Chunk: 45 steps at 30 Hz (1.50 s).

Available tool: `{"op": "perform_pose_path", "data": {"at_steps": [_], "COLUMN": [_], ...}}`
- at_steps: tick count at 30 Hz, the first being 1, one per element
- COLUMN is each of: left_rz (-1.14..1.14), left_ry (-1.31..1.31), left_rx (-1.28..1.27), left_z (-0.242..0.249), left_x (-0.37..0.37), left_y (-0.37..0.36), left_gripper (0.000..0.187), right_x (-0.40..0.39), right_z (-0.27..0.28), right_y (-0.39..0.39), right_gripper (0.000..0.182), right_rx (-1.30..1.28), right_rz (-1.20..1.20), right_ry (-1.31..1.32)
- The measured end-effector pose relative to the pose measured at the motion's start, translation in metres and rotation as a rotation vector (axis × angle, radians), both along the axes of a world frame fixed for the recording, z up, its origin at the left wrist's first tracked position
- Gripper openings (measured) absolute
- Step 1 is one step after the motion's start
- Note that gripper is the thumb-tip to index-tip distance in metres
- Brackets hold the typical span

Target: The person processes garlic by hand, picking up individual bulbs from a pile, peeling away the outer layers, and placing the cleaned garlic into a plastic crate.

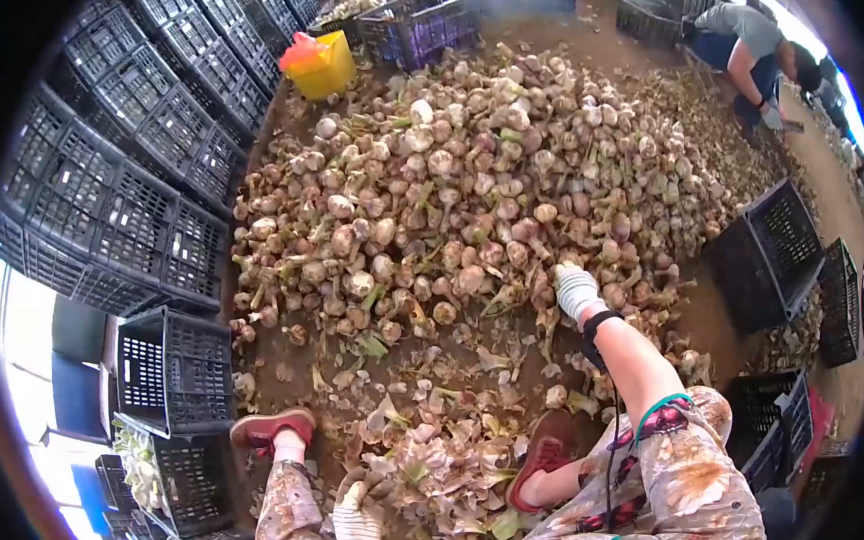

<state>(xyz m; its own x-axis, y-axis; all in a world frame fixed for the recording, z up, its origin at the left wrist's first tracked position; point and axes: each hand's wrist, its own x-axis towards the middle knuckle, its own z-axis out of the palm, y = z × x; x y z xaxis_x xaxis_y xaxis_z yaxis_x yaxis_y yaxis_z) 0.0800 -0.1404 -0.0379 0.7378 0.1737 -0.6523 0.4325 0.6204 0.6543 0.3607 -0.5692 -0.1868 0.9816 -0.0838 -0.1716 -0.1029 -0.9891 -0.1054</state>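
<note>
A large heap of garlic bulbs (473, 176) with stems covers the floor in front of me. My right hand (574, 289), in a white striped glove with a dark band at the wrist, reaches to the heap's near right edge; its fingertips are among the bulbs, and what they hold is too small to tell. My left hand (359, 515), in a similar glove with a brownish palm side, is low in the view beside my left leg, its fingers curled near a brownish thing I cannot make out. Loose garlic skins (445, 451) lie between my red shoes (546, 460).
Stacked black crates (101, 201) line the left side. A yellow bucket (322, 68) with something red stands behind the heap, near a black crate (420, 27). More crates (770, 253) stand at the right. Another person (744, 52) bends at the upper right, holding a blade.
</note>
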Motion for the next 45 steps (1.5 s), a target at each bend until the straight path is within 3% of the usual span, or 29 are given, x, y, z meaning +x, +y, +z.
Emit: {"op": "perform_pose_path", "data": {"at_steps": [2, 4, 6, 9, 10, 12, 14, 16, 17, 18, 20, 22, 24, 26, 29, 30, 33, 36, 37, 40, 41, 42, 44, 45], "left_rz": [0.01, 0.017, -0.033, -0.064, -0.086, -0.07, -0.149, -0.125, -0.057, 0.005, 0.046, -0.028, -0.031, 0.014, -0.028, -0.047, -0.043, -0.112, -0.048, -0.027, -0.001, -0.169, -0.223, -0.135], "left_ry": [-0.026, -0.055, -0.133, -0.187, -0.241, -0.491, -0.607, -0.616, -0.598, -0.607, -0.681, -0.673, -0.72, -0.657, -0.655, -0.665, -0.585, -0.635, -0.776, -0.626, -0.543, -0.515, -0.588, -0.498], "left_rx": [-0.032, -0.071, 0.047, 0.284, 0.328, 0.331, 0.564, 0.832, 0.73, 0.488, 0.494, 0.467, 0.516, 0.206, 0.068, 0.045, -0.35, -0.114, 0.271, 0.215, 0.054, -0.227, -0.304, -0.39], "left_z": [0.002, 0.004, -0.011, 0.014, 0.027, 0.03, 0.052, 0.051, 0.039, 0.048, 0.057, 0.057, 0.048, 0.057, 0.047, 0.044, 0.05, 0.048, 0.046, 0.046, 0.048, 0.049, 0.051, 0.052], "left_x": [0.001, -0.001, -0.003, 0.0, 0.001, -0.004, -0.011, -0.02, -0.027, -0.034, -0.047, -0.062, -0.067, -0.076, -0.081, -0.08, -0.078, -0.076, -0.071, -0.075, -0.075, -0.076, -0.072, -0.074], "left_y": [-0.005, -0.013, -0.01, -0.028, -0.04, -0.053, -0.06, -0.051, -0.041, -0.039, -0.031, -0.027, -0.022, -0.021, -0.011, -0.007, -0.002, -0.011, -0.015, -0.014, -0.01, 0.001, 0.002, 0.004], "left_gripper": [0.026, 0.025, 0.033, 0.049, 0.056, 0.066, 0.07, 0.075, 0.074, 0.071, 0.069, 0.068, 0.07, 0.068, 0.064, 0.063, 0.066, 0.065, 0.062, 0.059, 0.059, 0.063, 0.063, 0.066], "right_x": [-0.002, 0.002, -0.012, -0.056, -0.077, -0.124, -0.163, -0.191, -0.208, -0.214, -0.227, -0.245, -0.251, -0.264, -0.271, -0.273, -0.274, -0.274, -0.274, -0.274, -0.271, -0.268, -0.273, -0.277], "right_z": [0.011, 0.034, 0.071, 0.14, 0.163, 0.206, 0.232, 0.214, 0.244, 0.246, 0.242, 0.211, 0.214, 0.231, 0.244, 0.241, 0.228, 0.234, 0.222, 0.213, 0.204, 0.201, 0.201, 0.211], "right_y": [-0.005, 0.002, 0.03, 0.093, 0.119, 0.166, 0.206, 0.242, 0.247, 0.253, 0.262, 0.279, 0.281, 0.281, 0.275, 0.275, 0.274, 0.269, 0.271, 0.271, 0.272, 0.273, 0.273, 0.272], "right_gripper": [0.026, 0.027, 0.033, 0.041, 0.04, 0.038, 0.032, 0.032, 0.034, 0.038, 0.045, 0.042, 0.036, 0.028, 0.026, 0.026, 0.027, 0.025, 0.022, 0.022, 0.021, 0.022, 0.025, 0.029], "right_rx": [0.136, 0.431, 0.775, 1.351, 1.306, 1.605, 1.694, 1.836, 1.875, 1.737, 1.462, 1.589, 1.524, 1.586, 1.572, 1.575, 1.595, 1.618, 1.609, 1.367, 1.29, 1.418, 1.485, 1.511], "right_rz": [-0.051, -0.098, -0.072, -0.028, 0.054, 0.05, 0.027, 0.069, 0.078, 0.141, 0.252, 0.423, 0.42, 0.343, 0.329, 0.333, 0.343, 0.167, 0.231, 0.472, 0.508, 0.547, 0.424, 0.354], "right_ry": [-0.141, -0.218, -0.255, 0.094, 0.063, 0.387, 0.605, 0.575, 0.642, 0.618, 0.554, 0.366, 0.41, 0.501, 0.592, 0.571, 0.488, 0.616, 0.496, 0.225, 0.184, 0.195, 0.334, 0.436]}}
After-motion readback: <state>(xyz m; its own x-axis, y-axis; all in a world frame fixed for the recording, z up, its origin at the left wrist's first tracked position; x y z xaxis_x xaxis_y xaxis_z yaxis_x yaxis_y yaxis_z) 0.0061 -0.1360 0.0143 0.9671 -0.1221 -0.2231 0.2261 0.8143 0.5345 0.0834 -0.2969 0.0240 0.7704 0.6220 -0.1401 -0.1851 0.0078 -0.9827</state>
